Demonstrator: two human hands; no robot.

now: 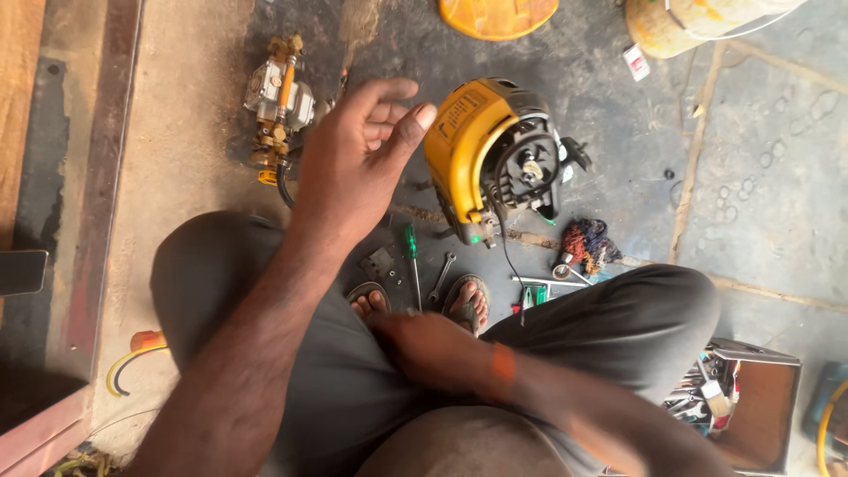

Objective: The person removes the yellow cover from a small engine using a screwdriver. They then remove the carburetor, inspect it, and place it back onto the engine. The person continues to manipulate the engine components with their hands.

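Observation:
I sit on the floor with my knees apart. My left hand (353, 159) is raised above the ground, fingers loosely spread, holding nothing, just left of a yellow and black small engine (495, 159) that lies on its side. My right hand (424, 344) rests low between my legs near my sandalled feet (464, 300); its fingers are blurred and I cannot see anything in them. A green-handled screwdriver (412, 252) and a small spanner (440, 281) lie on the floor between the engine and my feet.
A metal pump with brass fittings (278, 97) lies at the upper left. A coloured rag (587, 243) and sockets lie right of the engine. An open toolbox (751, 397) stands at the lower right. Yellow containers (495, 18) are at the top.

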